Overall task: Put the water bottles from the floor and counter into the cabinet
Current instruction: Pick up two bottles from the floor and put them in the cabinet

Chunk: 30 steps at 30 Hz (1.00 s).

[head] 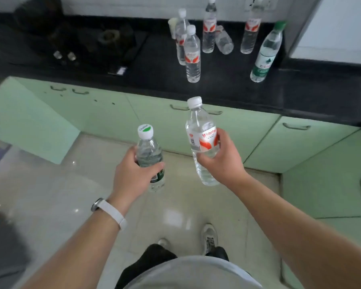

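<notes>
Grey shirt (188, 272) and dark trousers fill the bottom edge, with 2 pale shoes (209, 238) on the glossy floor (50, 195) just beyond. Both forearms reach forward over open tile.

Behind the left hand (133, 176) sits a white wristband (111, 212). Its fingers and thumb are curled round the green-label bottle (149, 153), held upright in the air above the floor, and the hand hides part of the label. The right hand (223, 161) wraps the red-label bottle (202, 140) at its label, cap tipped slightly left, in front of the cabinet doors (258, 138). The 2 held bottles are near each other but apart.

Open floor lies between the feet and the pale green doors, narrowing on the right where more doors turn the corner toward the near side. On the left a green panel (29, 122) juts out over the floor at an angle, apparently an open door. What lies behind it cannot be seen.

Above the doors runs the edge of the black counter (238, 94). On its far right part stand 6 counter bottles (193, 55):
- 4 are upright with red labels, 1 of them partly hidden behind another.
- 1 small clear bottle (224, 40) leans or lies among them.
- 1 green-capped bottle (267, 53) is nearest the right wall.

The farthest bottles are cut by the top edge. At far left the dark stove (92, 38) is blurred and hard to make out.
</notes>
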Each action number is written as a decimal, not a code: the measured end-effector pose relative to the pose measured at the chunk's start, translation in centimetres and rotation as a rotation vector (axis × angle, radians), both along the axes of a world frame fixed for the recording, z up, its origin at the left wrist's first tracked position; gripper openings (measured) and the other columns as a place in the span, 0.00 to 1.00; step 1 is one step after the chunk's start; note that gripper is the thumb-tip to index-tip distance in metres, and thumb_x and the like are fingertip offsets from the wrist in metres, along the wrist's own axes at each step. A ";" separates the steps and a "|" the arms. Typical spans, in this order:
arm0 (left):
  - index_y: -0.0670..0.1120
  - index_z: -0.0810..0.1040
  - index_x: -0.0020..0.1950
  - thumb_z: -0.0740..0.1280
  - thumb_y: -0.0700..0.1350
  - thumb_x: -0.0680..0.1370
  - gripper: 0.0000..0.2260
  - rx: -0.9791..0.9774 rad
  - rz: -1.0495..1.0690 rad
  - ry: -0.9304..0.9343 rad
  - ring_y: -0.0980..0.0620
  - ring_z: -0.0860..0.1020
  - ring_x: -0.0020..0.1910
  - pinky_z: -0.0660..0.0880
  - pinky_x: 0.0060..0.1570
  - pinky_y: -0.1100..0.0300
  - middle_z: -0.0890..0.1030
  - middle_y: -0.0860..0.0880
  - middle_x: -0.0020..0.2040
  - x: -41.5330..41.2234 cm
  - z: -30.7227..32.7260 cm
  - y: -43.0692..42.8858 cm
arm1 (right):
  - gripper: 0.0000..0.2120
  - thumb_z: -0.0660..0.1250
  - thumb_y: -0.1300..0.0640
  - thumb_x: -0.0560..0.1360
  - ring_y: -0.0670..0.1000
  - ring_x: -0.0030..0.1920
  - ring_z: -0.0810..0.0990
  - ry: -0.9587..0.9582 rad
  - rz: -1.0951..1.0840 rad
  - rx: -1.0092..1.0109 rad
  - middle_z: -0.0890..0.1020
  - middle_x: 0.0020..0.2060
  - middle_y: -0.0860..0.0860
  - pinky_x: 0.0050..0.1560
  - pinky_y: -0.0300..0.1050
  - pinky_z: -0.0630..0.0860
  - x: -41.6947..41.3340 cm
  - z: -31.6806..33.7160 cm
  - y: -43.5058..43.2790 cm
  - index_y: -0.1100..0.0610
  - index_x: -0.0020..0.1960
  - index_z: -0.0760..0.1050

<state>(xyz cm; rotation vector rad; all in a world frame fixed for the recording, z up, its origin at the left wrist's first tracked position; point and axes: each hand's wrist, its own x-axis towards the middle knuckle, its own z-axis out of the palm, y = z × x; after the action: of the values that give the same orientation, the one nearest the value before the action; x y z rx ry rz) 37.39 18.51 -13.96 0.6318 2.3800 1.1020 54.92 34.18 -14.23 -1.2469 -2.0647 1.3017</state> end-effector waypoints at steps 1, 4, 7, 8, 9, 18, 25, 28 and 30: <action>0.59 0.77 0.52 0.80 0.53 0.64 0.20 0.004 0.038 -0.002 0.65 0.81 0.43 0.77 0.47 0.58 0.84 0.61 0.44 -0.1 0.0 -0.5 | 0.24 0.74 0.49 0.66 0.44 0.47 0.78 -0.001 0.029 -0.005 0.77 0.49 0.43 0.47 0.47 0.77 -0.6 0.0 0.2 0.45 0.57 0.67; 0.59 0.77 0.51 0.80 0.52 0.64 0.19 0.004 0.133 -0.003 0.67 0.80 0.42 0.76 0.45 0.61 0.83 0.61 0.45 -0.7 0.2 -2.3 | 0.23 0.74 0.50 0.66 0.46 0.48 0.77 -0.001 0.108 -0.011 0.77 0.49 0.44 0.49 0.50 0.78 -2.6 -0.1 -0.1 0.44 0.56 0.67; 0.60 0.76 0.50 0.80 0.52 0.66 0.19 0.012 0.221 -0.011 0.63 0.80 0.45 0.76 0.46 0.60 0.83 0.60 0.46 -2.0 0.5 -4.7 | 0.23 0.74 0.50 0.66 0.47 0.48 0.77 -0.005 0.192 -0.009 0.77 0.49 0.45 0.50 0.50 0.78 -5.3 -0.2 -1.4 0.43 0.54 0.66; 0.60 0.75 0.50 0.80 0.51 0.66 0.19 0.018 0.251 -0.015 0.62 0.80 0.46 0.76 0.46 0.61 0.83 0.60 0.47 -2.5 0.6 -5.7 | 0.23 0.74 0.50 0.66 0.46 0.48 0.78 -0.008 0.220 -0.012 0.77 0.49 0.45 0.50 0.50 0.78 -6.4 -0.2 -2.1 0.43 0.55 0.66; 0.60 0.75 0.51 0.80 0.51 0.67 0.19 0.027 0.280 -0.021 0.63 0.80 0.46 0.75 0.45 0.62 0.82 0.60 0.47 -3.1 0.8 -6.7 | 0.23 0.74 0.51 0.66 0.45 0.48 0.78 -0.012 0.251 -0.015 0.77 0.50 0.44 0.51 0.49 0.78 -7.5 -0.2 -2.8 0.42 0.55 0.65; 0.61 0.74 0.52 0.80 0.48 0.68 0.19 0.114 0.490 -0.084 0.60 0.80 0.47 0.74 0.44 0.63 0.82 0.59 0.48 -11.5 0.2 -18.7 | 0.24 0.74 0.53 0.65 0.42 0.48 0.77 -0.043 0.445 -0.003 0.76 0.50 0.43 0.52 0.47 0.76 -19.6 -0.3 -12.1 0.43 0.56 0.67; 0.58 0.75 0.55 0.79 0.48 0.68 0.21 0.171 0.594 -0.113 0.58 0.81 0.48 0.76 0.47 0.60 0.82 0.58 0.49 -20.7 -0.9 -30.5 | 0.23 0.74 0.52 0.65 0.40 0.46 0.77 -0.055 0.528 0.062 0.77 0.47 0.41 0.46 0.42 0.74 -30.5 0.1 -23.3 0.43 0.55 0.67; 0.60 0.75 0.52 0.79 0.49 0.67 0.19 0.170 0.626 -0.104 0.57 0.81 0.47 0.77 0.47 0.59 0.83 0.58 0.47 -24.0 -1.1 -35.1 | 0.25 0.74 0.51 0.65 0.40 0.48 0.77 -0.054 0.564 0.078 0.78 0.48 0.41 0.45 0.40 0.73 -34.4 0.4 -27.7 0.43 0.58 0.68; 0.60 0.76 0.53 0.79 0.50 0.67 0.19 0.178 0.654 -0.091 0.57 0.81 0.47 0.77 0.46 0.58 0.83 0.58 0.47 -25.8 -1.0 -37.4 | 0.25 0.75 0.53 0.65 0.39 0.48 0.76 -0.031 0.594 0.083 0.78 0.48 0.41 0.45 0.38 0.71 -36.5 0.8 -29.9 0.44 0.57 0.68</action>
<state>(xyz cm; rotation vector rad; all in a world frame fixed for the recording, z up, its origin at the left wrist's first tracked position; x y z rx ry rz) 11.61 -18.90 -14.99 -0.1750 2.4836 1.5727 18.41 4.27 -13.46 -0.6321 -2.5949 1.4095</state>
